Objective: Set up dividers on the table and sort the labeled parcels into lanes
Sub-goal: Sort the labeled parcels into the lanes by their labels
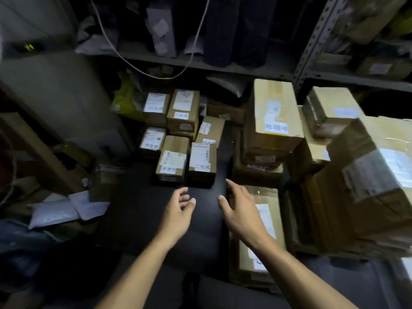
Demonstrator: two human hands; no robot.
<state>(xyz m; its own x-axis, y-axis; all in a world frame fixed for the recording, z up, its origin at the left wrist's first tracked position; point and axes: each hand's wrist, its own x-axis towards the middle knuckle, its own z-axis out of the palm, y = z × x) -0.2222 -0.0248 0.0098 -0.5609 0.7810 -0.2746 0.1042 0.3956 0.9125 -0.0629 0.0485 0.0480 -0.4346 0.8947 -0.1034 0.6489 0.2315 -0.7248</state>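
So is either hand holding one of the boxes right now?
No, the left hand and the right hand both hover with relaxed fingers above the dark table, just short of the nearest small parcels.

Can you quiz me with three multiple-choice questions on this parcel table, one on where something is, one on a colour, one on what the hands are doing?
1. Where do the small labeled parcels sit?
A. At the far side of the table, beyond the hands
B. Stacked in the person's lap
C. On the top shelf

2. What colour is the tabletop?
A. White
B. Black
C. Red

3. What do the left hand and right hand hold?
A. One parcel each
B. A divider together
C. Nothing

Answers: 1 A, they cluster past the fingertips. 2 B, the bare surface is dark. 3 C, fingers spread over bare table.
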